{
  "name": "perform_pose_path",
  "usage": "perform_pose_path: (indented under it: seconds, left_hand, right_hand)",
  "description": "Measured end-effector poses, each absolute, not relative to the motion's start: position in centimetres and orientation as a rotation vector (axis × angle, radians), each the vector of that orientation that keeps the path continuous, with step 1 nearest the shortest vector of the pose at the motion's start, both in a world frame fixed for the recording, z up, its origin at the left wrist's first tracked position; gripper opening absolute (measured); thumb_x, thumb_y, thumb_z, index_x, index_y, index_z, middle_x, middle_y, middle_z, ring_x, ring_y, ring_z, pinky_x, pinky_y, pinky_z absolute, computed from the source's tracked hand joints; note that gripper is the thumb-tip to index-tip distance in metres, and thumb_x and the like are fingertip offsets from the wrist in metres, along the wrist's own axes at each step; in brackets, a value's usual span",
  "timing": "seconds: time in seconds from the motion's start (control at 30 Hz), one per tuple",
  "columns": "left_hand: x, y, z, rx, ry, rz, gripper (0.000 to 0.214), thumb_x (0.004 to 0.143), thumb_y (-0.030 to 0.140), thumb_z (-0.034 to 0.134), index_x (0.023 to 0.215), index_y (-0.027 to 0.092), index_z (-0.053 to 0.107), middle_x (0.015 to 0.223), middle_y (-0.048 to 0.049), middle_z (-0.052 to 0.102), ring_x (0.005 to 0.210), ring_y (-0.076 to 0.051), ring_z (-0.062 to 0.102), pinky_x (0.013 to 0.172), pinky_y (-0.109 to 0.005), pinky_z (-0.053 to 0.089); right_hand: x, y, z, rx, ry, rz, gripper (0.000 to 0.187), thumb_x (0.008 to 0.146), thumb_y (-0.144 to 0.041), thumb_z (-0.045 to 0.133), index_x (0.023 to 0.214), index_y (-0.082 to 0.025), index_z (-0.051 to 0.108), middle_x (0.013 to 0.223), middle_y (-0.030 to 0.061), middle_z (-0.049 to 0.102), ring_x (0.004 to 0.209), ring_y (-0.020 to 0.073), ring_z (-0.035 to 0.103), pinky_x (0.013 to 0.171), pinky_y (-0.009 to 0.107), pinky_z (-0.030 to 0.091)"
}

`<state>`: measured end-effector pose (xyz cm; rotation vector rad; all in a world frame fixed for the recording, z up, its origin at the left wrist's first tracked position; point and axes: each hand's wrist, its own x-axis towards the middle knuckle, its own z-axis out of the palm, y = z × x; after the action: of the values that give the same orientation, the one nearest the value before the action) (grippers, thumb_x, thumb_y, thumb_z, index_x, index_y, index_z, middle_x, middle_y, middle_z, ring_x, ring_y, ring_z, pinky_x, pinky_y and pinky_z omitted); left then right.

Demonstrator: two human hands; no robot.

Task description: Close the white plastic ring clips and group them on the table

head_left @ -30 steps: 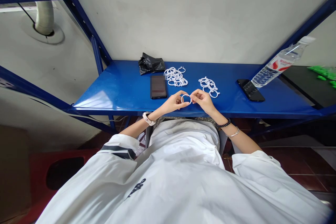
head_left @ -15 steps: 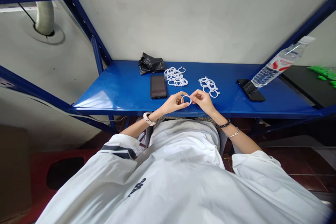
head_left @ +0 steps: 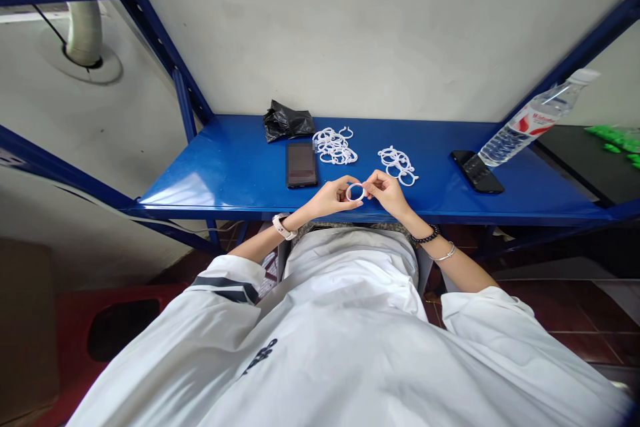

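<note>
My left hand (head_left: 330, 198) and my right hand (head_left: 387, 192) meet over the front edge of the blue shelf (head_left: 235, 167). Between them they pinch one small white plastic ring (head_left: 355, 191), the left fingers on its left side, the right fingers on its right side. Behind the hands lie two heaps of the same white rings: a bigger heap (head_left: 334, 146) at the middle and a smaller heap (head_left: 397, 164) to its right.
A dark phone (head_left: 301, 165) lies flat left of the heaps, a crumpled black bag (head_left: 287, 123) behind it. A second phone (head_left: 477, 171) and a tilted water bottle (head_left: 535, 117) are at the right. Blue frame posts rise at both ends.
The hands and the ring have hardly shifted; the ring sits a touch lower and the fingers have closed in slightly around it.
</note>
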<state>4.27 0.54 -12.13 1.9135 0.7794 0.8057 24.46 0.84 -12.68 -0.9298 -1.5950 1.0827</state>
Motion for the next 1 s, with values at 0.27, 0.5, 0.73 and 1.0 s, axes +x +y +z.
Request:
perform_pose_path:
  seconds: [0.27,0.5,0.73,1.0]
  left_hand:
    - [4.22,0.44,-12.02,1.927,0.778,0.795,0.054,0.080,0.052,0.071,0.116,0.014,0.056,0.064,0.0070,0.048,0.055,-0.007,0.042,0.055,-0.021,0.034]
    - [4.26,0.35,-11.86,1.932,0.766,0.792,0.058,0.081,0.056,0.069,0.117,0.013,0.056,0.063,0.0071,0.047,0.054,-0.007,0.040,0.053,-0.021,0.032]
    - [4.17,0.27,-11.74,1.887,0.733,0.789,0.053,0.087,0.057,0.065,0.116,0.013,0.055,0.062,0.0072,0.044,0.053,-0.007,0.041,0.052,-0.020,0.032]
    - [4.15,0.17,-11.56,1.886,0.736,0.778,0.056,0.087,0.062,0.062,0.114,0.013,0.055,0.061,0.0070,0.045,0.052,-0.007,0.042,0.051,-0.021,0.031]
  right_hand:
    - [24.43,0.86,-12.58,-0.924,-1.643,1.051,0.055,0.069,-0.073,0.075,0.068,-0.023,0.052,0.060,-0.0029,0.058,0.053,0.0120,0.053,0.055,0.027,0.047]
    - [24.35,0.71,-12.45,-0.919,-1.628,1.066,0.053,0.072,-0.070,0.075,0.070,-0.022,0.052,0.060,-0.0032,0.058,0.054,0.0115,0.054,0.055,0.026,0.048]
    - [24.12,0.43,-12.03,-0.895,-1.631,1.144,0.049,0.078,-0.069,0.071,0.082,-0.023,0.055,0.062,-0.0034,0.061,0.056,0.0117,0.057,0.056,0.025,0.050]
    - [24.17,0.31,-11.97,-0.864,-1.626,1.157,0.046,0.078,-0.066,0.072,0.088,-0.023,0.059,0.064,-0.0031,0.061,0.057,0.0117,0.056,0.056,0.026,0.051]
